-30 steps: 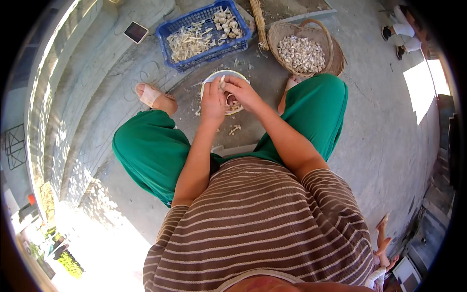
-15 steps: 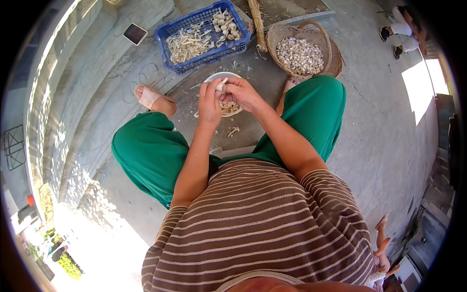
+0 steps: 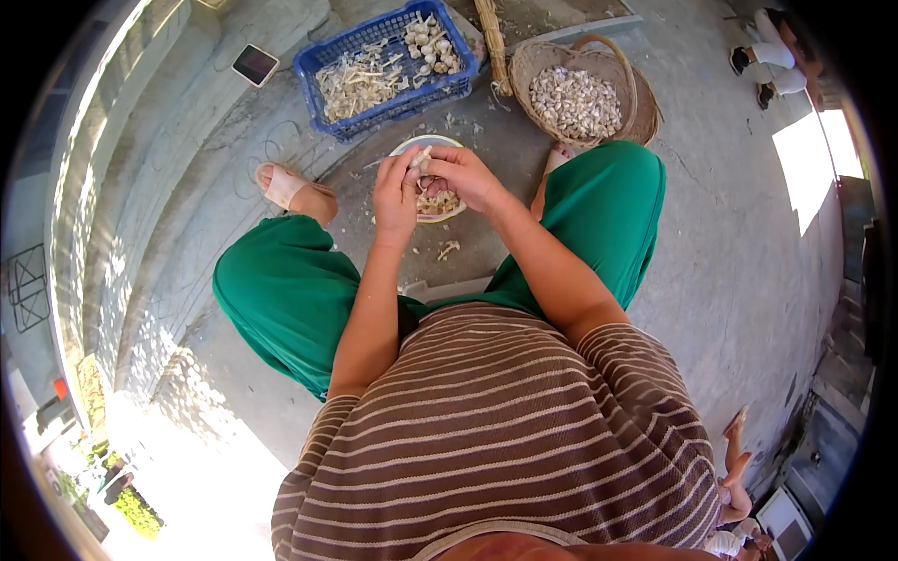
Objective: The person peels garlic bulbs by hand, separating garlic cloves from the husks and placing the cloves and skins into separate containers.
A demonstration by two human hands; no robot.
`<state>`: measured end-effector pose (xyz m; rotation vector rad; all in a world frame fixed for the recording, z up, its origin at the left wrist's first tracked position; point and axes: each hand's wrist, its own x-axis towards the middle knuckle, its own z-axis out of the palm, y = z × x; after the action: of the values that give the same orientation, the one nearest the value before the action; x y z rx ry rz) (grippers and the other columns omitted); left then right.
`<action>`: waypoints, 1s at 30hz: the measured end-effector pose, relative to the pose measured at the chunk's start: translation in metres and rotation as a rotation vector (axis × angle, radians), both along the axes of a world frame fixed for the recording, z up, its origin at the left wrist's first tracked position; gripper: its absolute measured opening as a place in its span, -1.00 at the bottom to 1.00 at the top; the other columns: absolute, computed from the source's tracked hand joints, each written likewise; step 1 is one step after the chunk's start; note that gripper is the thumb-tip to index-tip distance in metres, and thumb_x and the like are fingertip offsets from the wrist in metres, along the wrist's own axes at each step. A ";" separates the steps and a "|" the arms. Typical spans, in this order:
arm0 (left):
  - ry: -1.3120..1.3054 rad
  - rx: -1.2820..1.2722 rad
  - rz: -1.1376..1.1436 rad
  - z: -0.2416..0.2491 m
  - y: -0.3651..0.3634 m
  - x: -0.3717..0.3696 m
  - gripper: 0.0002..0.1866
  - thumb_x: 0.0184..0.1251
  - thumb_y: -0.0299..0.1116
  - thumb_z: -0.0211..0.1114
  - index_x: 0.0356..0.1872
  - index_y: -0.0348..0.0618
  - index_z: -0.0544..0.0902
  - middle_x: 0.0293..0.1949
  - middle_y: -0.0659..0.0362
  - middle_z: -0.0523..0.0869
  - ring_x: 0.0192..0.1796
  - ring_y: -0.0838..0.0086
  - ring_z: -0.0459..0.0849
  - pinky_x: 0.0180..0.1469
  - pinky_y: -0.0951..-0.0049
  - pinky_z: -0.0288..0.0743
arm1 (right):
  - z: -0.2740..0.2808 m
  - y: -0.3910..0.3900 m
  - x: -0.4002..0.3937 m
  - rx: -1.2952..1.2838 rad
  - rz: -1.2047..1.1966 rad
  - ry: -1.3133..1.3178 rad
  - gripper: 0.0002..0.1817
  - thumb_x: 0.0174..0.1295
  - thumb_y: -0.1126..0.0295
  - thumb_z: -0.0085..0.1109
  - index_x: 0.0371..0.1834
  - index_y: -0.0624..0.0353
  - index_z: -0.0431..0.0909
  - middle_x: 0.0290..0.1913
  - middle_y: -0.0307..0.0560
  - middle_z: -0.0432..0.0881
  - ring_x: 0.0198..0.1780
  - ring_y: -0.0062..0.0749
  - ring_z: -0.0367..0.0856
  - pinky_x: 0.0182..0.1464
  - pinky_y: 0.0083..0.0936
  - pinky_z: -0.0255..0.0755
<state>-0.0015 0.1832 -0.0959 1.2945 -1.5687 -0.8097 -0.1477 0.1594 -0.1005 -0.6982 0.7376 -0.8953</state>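
Both hands meet over a round bowl (image 3: 441,219) on the floor between my feet. A whitish garlic bulb (image 3: 422,161) is pinched between them, its stalk end pointing up. My left hand (image 3: 397,194) is closed on the bulb from the left. From the right, my right hand (image 3: 465,177) presses against it with thumb and fingers; some fingertips are hidden behind the garlic. Pale garlic pieces (image 3: 438,200) lie in the bowl below, partly covered by my hands.
Beyond the bowl stands a blue plastic crate (image 3: 398,111) with garlic bulbs and dry stalks. A wicker basket (image 3: 645,120) of loose cloves is at its right, past a straw bundle (image 3: 494,47). A phone-like device (image 3: 255,65) lies left. Another person's legs (image 3: 778,67) show at upper right.
My hands have shifted slightly left and up with the garlic, and the fingers have changed position a little around it. The crate and basket stand as before.
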 end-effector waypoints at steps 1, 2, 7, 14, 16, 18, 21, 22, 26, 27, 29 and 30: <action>-0.039 -0.030 -0.019 0.000 0.000 0.001 -0.67 0.23 -0.59 0.11 0.03 -0.16 0.57 -0.17 0.06 0.56 -0.11 0.23 0.56 -0.05 0.39 0.43 | -0.002 0.000 0.001 -0.008 -0.004 0.014 -0.78 0.22 0.42 0.05 -0.15 0.32 0.56 -0.34 -0.15 0.60 -0.40 -0.56 0.58 -0.39 -0.64 0.54; -0.078 -0.058 -0.037 0.000 0.000 0.002 -0.67 0.23 -0.60 0.12 0.02 -0.16 0.57 -0.16 0.05 0.56 -0.11 0.23 0.57 -0.05 0.39 0.44 | -0.004 0.000 0.001 -0.015 -0.007 0.028 -0.78 0.21 0.43 0.05 -0.16 0.32 0.56 -0.34 -0.15 0.60 -0.39 -0.55 0.58 -0.39 -0.64 0.53; -0.223 -0.128 -0.077 0.002 -0.001 0.003 -0.66 0.21 -0.59 0.13 0.03 -0.17 0.56 -0.17 0.04 0.55 -0.14 0.22 0.57 -0.08 0.39 0.46 | -0.010 -0.001 -0.002 -0.030 0.028 0.080 -0.81 0.22 0.44 0.02 -0.18 0.27 0.55 -0.36 -0.21 0.59 -0.41 -0.64 0.52 -0.36 -0.66 0.45; -0.338 -0.077 -0.080 0.011 0.005 -0.004 -0.63 0.16 -0.58 0.17 0.04 -0.18 0.53 -0.22 0.07 0.52 -0.27 0.28 0.57 -0.24 0.40 0.48 | -0.016 0.002 0.004 -0.122 0.023 0.143 -0.77 0.18 0.49 -0.07 -0.15 0.26 0.54 -0.46 -0.27 0.52 -0.50 -0.70 0.39 -0.48 -0.69 0.29; -0.383 -0.145 -0.074 0.006 0.003 -0.005 -0.62 0.13 -0.58 0.18 0.03 -0.17 0.53 -0.22 0.07 0.52 -0.27 0.26 0.57 -0.24 0.38 0.48 | -0.013 0.005 0.007 -0.089 0.000 0.156 -0.76 0.17 0.50 -0.09 -0.14 0.26 0.53 -0.47 -0.27 0.51 -0.51 -0.70 0.39 -0.49 -0.69 0.29; -0.430 -0.212 -0.067 0.002 0.002 -0.006 -0.61 0.10 -0.58 0.19 0.02 -0.16 0.53 -0.22 0.07 0.53 -0.26 0.24 0.57 -0.23 0.36 0.48 | -0.013 0.006 0.011 -0.055 -0.023 0.168 -0.75 0.16 0.51 -0.11 -0.14 0.25 0.53 -0.48 -0.28 0.51 -0.51 -0.71 0.39 -0.49 -0.69 0.29; -0.442 -0.301 -0.024 0.000 0.003 -0.010 -0.62 0.06 -0.58 0.20 -0.02 -0.14 0.55 -0.24 0.06 0.53 -0.23 0.20 0.57 -0.20 0.30 0.47 | -0.017 0.006 0.017 -0.007 -0.071 0.181 -0.76 0.14 0.52 -0.11 -0.17 0.24 0.53 -0.49 -0.29 0.49 -0.53 -0.70 0.37 -0.51 -0.71 0.27; -0.432 -0.295 -0.006 -0.001 0.003 -0.011 -0.62 0.06 -0.58 0.21 -0.03 -0.13 0.55 -0.24 0.06 0.52 -0.21 0.18 0.56 -0.19 0.28 0.47 | -0.018 0.006 0.018 0.011 -0.101 0.138 -0.77 0.14 0.52 -0.10 -0.19 0.23 0.53 -0.49 -0.29 0.49 -0.54 -0.70 0.37 -0.51 -0.71 0.27; -0.403 -0.297 0.030 0.002 0.005 -0.014 -0.69 0.11 -0.58 0.18 -0.07 -0.14 0.57 -0.26 0.05 0.52 -0.23 0.17 0.57 -0.21 0.28 0.46 | -0.023 0.005 0.014 0.023 -0.078 0.072 -0.81 0.13 0.53 -0.11 -0.28 0.19 0.52 -0.48 -0.28 0.49 -0.52 -0.69 0.39 -0.51 -0.70 0.29; -0.404 -0.296 0.029 0.001 0.005 -0.014 -0.69 0.11 -0.58 0.18 -0.07 -0.14 0.57 -0.26 0.05 0.52 -0.23 0.17 0.57 -0.21 0.28 0.46 | -0.025 0.006 0.014 0.025 -0.078 0.071 -0.81 0.13 0.53 -0.11 -0.28 0.19 0.52 -0.48 -0.28 0.49 -0.52 -0.69 0.39 -0.51 -0.70 0.29; -0.258 -0.163 0.101 0.001 0.004 -0.015 -0.76 0.15 -0.55 0.17 -0.13 -0.16 0.58 -0.30 0.04 0.53 -0.25 0.14 0.56 -0.18 0.26 0.46 | -0.030 0.008 0.016 0.048 -0.113 -0.069 -0.87 0.20 0.45 -0.01 -0.27 0.22 0.52 -0.53 -0.25 0.47 -0.56 -0.68 0.38 -0.54 -0.68 0.27; -0.258 -0.164 0.100 0.000 0.003 -0.014 -0.76 0.15 -0.55 0.17 -0.13 -0.16 0.58 -0.30 0.04 0.53 -0.25 0.14 0.56 -0.18 0.26 0.46 | -0.023 0.012 0.020 0.047 -0.114 -0.069 -0.87 0.20 0.45 -0.01 -0.27 0.22 0.52 -0.53 -0.25 0.47 -0.56 -0.68 0.38 -0.54 -0.68 0.27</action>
<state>-0.0151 0.1862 -0.0960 1.3859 -1.7169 -0.4546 -0.1282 0.1711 -0.1239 -0.5855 0.7406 -0.9976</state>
